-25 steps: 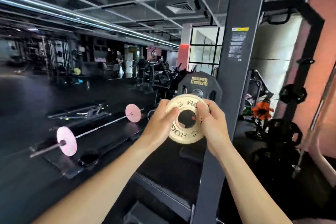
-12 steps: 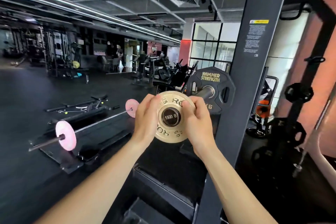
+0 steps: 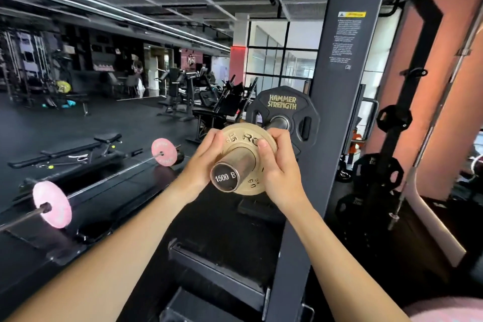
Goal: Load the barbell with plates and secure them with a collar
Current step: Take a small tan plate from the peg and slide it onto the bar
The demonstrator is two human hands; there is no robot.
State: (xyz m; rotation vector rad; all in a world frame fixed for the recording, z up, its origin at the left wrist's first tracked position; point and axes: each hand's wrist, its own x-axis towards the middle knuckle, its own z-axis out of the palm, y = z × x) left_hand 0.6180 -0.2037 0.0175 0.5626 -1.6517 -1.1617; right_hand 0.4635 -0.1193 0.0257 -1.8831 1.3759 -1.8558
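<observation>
A small gold-coloured plate sits on the steel barbell sleeve, whose end cap reads "1500 B". My left hand grips the plate's left rim and my right hand grips its right rim. Further along the sleeve sits a black "Hammer Strength" plate, a gap behind the gold one. No collar is visible.
A dark rack upright stands just right of the sleeve. Black plates hang on storage pegs at right. On the floor to the left lies another barbell with pink plates, beside a flat bench.
The gold plate has gone from in front of the sleeve end onto the sleeve and slid along it, so the end cap now sticks out towards me.
</observation>
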